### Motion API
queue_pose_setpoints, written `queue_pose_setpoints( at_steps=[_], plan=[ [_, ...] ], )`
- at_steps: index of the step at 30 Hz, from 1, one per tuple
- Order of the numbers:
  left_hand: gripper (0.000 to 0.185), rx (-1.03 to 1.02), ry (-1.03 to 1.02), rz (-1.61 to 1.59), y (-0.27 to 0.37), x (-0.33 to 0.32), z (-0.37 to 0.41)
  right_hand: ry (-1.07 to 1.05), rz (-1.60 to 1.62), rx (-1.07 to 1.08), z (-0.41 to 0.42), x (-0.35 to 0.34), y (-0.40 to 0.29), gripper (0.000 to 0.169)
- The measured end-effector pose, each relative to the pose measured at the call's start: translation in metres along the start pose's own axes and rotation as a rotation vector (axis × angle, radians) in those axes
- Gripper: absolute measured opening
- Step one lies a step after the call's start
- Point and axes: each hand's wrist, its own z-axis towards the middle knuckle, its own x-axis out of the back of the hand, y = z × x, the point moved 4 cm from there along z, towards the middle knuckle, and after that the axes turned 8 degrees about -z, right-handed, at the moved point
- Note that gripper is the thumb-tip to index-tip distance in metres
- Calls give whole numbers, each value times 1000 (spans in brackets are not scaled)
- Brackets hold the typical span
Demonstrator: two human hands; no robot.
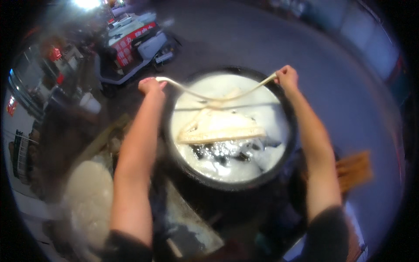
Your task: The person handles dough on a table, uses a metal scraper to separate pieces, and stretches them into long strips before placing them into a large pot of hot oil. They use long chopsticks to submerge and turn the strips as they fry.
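A long strip of pale dough (209, 98) sags in a curve between my two hands over a large round wok (289, 131). My left hand (152, 85) pinches its left end near the wok's upper left rim. At the upper right, my right hand (287, 78) grips the other end. White foam (193, 163) covers much of the liquid, which looks like hot oil (226, 152) where it shows dark and bubbling. A pale dough stick (226, 134) floats across the middle. Further pale pieces lie behind it, blurred by glare.
Left of my left arm lies a large mass of pale dough (88, 199). Golden-brown sticks, perhaps fried dough (355, 170), are beyond my right forearm. A scooter (144, 55) stands beside a stall with red signs (126, 49). A white bucket (90, 103) sits at left.
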Motion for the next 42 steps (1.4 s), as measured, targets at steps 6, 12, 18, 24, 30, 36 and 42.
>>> queue_pose_setpoints(
  at_steps=[6,12,18,24,30,36,42],
  plan=[
    [18,-98,-57,147,-15,-11,4,209,-406,371,1,-59,-30,12],
    [13,-170,-294,450,-49,29,-5,-162,-835,720,-50,-82,-17,7],
    [16,138,-347,337,-28,62,-38,-673,-1162,742,-102,-19,-9,6],
    [13,215,-370,317,-15,95,-32,-982,-1165,678,-145,34,-21,7],
    [10,264,-421,414,-8,110,-29,-1123,-1036,497,-177,73,-41,16],
    [8,295,-535,265,-7,84,8,-769,-662,457,-139,102,-38,14],
    [13,128,-453,233,6,-1,-26,-480,-500,210,-89,132,0,12]
  ],
)
